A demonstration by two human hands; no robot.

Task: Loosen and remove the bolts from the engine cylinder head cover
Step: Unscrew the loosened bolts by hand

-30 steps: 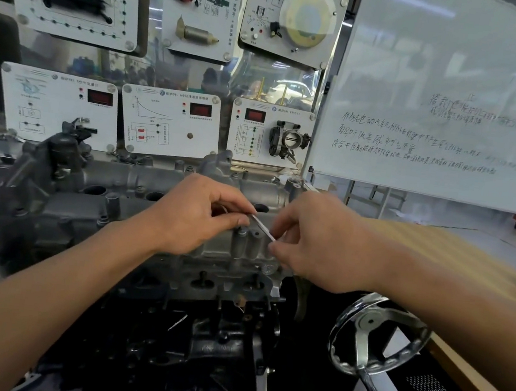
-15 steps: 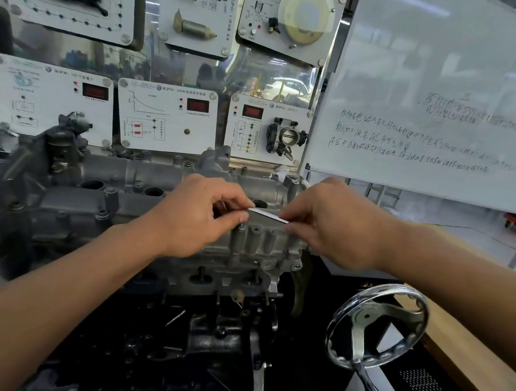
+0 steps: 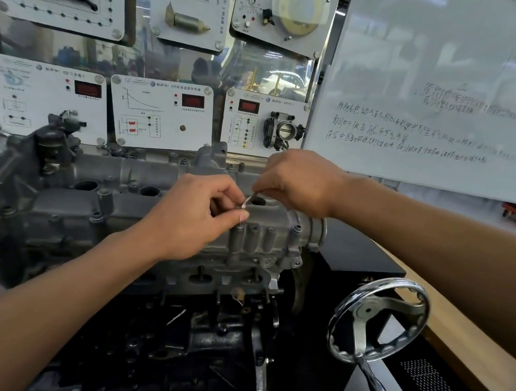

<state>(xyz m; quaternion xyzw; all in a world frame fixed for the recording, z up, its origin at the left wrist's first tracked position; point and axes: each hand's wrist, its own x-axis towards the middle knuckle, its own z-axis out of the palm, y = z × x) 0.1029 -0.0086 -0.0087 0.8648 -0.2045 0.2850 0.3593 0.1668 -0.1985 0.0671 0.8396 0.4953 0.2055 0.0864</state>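
Observation:
The grey engine cylinder head cover [image 3: 138, 210] lies across the middle, with several small bolts [image 3: 295, 229] standing along its edges. My left hand [image 3: 195, 217] sits over a bolt post near the cover's right end, its fingers pinching the lower end of a thin silver wrench [image 3: 247, 201]. My right hand [image 3: 300, 181] is just behind and to the right, pinching the wrench's upper end. Most of the wrench is hidden by both hands, and the bolt under it cannot be seen.
A chrome handwheel with a crank handle [image 3: 377, 320] sticks out at the lower right. A wooden bench edge [image 3: 470, 361] runs along the right. Training panels [image 3: 162, 115] and a whiteboard [image 3: 441, 97] stand behind the engine. The dark engine block [image 3: 200, 334] is below.
My right hand has swung the wrench's free end from the near side up and back over the cover. My left hand stayed at the bolt post.

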